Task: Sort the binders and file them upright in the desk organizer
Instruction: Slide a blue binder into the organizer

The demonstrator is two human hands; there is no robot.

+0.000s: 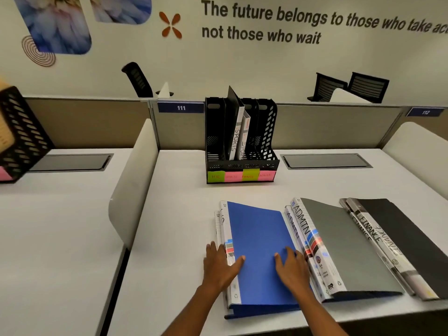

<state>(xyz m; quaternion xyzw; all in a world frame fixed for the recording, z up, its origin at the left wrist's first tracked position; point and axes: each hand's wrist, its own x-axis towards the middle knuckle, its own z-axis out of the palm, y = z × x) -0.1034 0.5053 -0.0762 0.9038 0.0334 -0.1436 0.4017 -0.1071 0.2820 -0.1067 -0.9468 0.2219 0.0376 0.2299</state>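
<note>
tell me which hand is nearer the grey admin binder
Right. The right hand rests on the blue plastic binder beside the grey ADMIN binder; the left hand is across the blue cover.

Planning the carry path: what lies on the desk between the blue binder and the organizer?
Nothing: the head view shows bare white desk between the blue binder and the organizer.

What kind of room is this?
Most likely an open-plan office: numbered desk partitions, mesh office chairs beyond them, and a black desk organizer with labelled binders on a white desk.
</note>
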